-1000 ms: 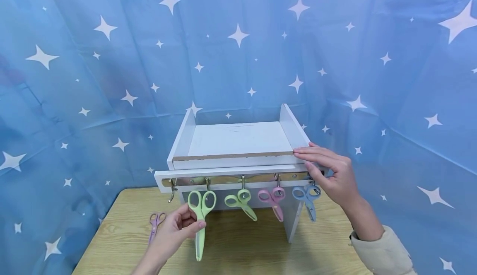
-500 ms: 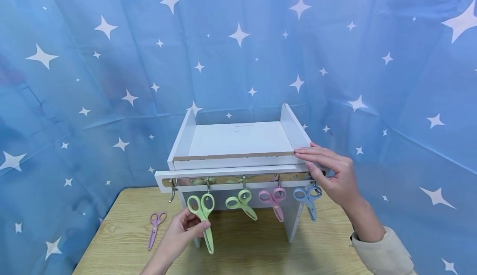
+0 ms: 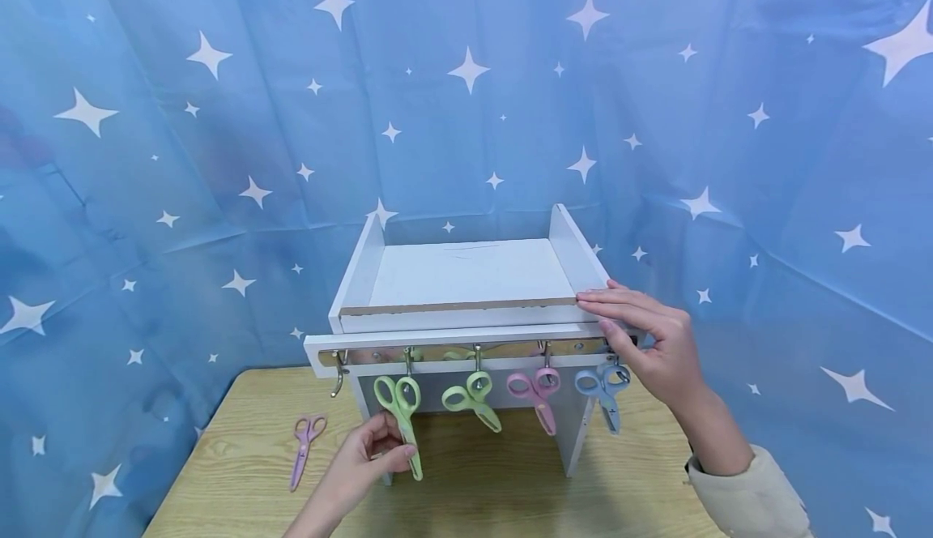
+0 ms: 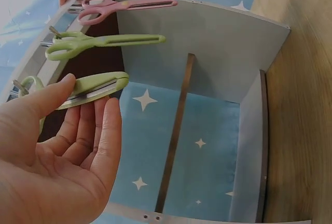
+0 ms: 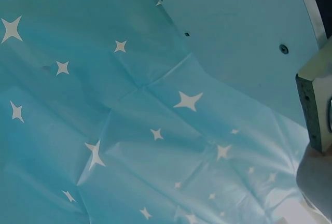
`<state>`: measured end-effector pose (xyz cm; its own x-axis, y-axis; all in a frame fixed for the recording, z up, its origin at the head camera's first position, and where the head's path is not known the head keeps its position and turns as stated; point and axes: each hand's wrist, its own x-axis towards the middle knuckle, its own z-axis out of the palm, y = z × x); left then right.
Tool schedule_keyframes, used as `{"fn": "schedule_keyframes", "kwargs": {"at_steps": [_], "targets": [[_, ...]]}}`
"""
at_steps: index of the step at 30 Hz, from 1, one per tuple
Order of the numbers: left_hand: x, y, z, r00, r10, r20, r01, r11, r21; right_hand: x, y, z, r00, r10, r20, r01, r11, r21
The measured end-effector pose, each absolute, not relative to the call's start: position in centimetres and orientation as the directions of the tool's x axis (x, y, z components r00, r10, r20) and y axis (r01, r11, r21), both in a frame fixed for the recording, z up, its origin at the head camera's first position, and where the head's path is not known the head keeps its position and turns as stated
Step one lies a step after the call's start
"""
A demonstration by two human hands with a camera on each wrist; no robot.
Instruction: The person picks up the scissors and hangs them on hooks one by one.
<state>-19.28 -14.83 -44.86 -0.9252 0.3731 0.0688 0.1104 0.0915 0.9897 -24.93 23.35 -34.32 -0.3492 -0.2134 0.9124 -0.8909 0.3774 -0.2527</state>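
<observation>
My left hand [image 3: 368,453] pinches the blade end of a pair of light green scissors [image 3: 406,424] between thumb and fingers. Their handle loops point up at the second hook from the left; in the left wrist view that hook's tip shows inside a loop. Further right on the rail [image 3: 437,337] hang another pair of green scissors [image 3: 484,412], pink scissors [image 3: 543,413] and blue scissors [image 3: 609,412]. At the rail's right end, my right hand [image 3: 656,343] rests with fairly straight fingers on the shelf edge, thumb in front.
The rail's leftmost hook [image 3: 338,382] bears nothing. Purple scissors [image 3: 301,453] lie on the wooden table [image 3: 219,473], left of the white shelf unit [image 3: 466,275]. A blue curtain [image 3: 466,133] with white stars hangs behind.
The green scissors in my left hand have moved slightly right and up, and their blades now tilt to the right. My right hand stays at the rail's end.
</observation>
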Motion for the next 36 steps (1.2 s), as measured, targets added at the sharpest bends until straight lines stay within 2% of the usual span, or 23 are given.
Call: {"fn": "schedule_keyframes", "kwargs": {"at_steps": [9, 22, 32, 36], "targets": [[-19.5, -15.3, -46.5, -0.903, 0.424, 0.066, 0.108, 0.077, 0.991, -24.9, 23.3, -34.3, -0.342, -0.212, 0.916, -0.893, 0.376, -0.247], [-19.7, -17.7, -48.7, -0.913, 0.396, 0.092, 0.137, 0.087, 0.987, -24.8, 23.2, -34.3, -0.35, -0.208, 0.913, -0.89, 0.377, -0.256], [-20.4, -22.3, -49.7, -0.956, 0.284, -0.068, -0.002, 0.226, 0.974, -24.9, 23.3, -34.3, -0.351, -0.21, 0.912, -0.89, 0.377, -0.256], [-20.9, -24.5, -50.3, -0.974, 0.178, -0.136, -0.084, 0.274, 0.958, -24.9, 23.3, -34.4, -0.349, -0.209, 0.914, -0.893, 0.37, -0.256]]}}
